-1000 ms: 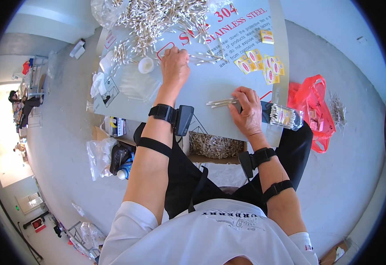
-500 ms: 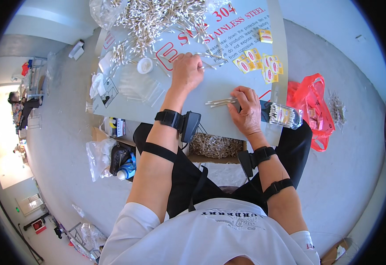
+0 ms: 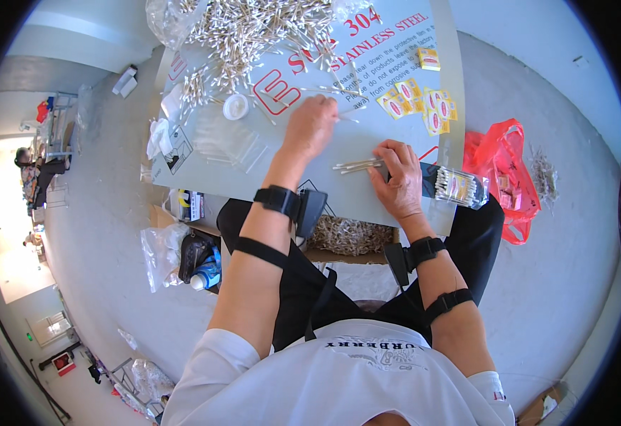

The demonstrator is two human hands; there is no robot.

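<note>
My left hand (image 3: 312, 126) is closed over the middle of the table, with cotton swabs (image 3: 352, 113) sticking out to the right of its fingertips. Its fingers hide how many it pinches. Lower and to the right, my right hand (image 3: 400, 179) rests on the table with bent fingers. A small bundle of cotton swabs (image 3: 357, 166) pokes out leftward from between its thumb and fingers. Beyond my left hand, a few loose swabs (image 3: 335, 91) lie on the sheet. Beside my right hand, at the table's edge, lies a clear packet of cotton swabs (image 3: 458, 187).
A large heap of swabs (image 3: 257, 35) covers the far left of the table (image 3: 303, 170). Nearer are a round white container (image 3: 235, 107) and clear plastic bags (image 3: 229, 144). Yellow cards (image 3: 435, 112) lie at right. A red bag (image 3: 503, 177) and a box of swabs (image 3: 349, 234) sit below.
My left hand has moved a little nearer to me and to the right, with its swabs. My right hand has stayed nearly still around its bundle.
</note>
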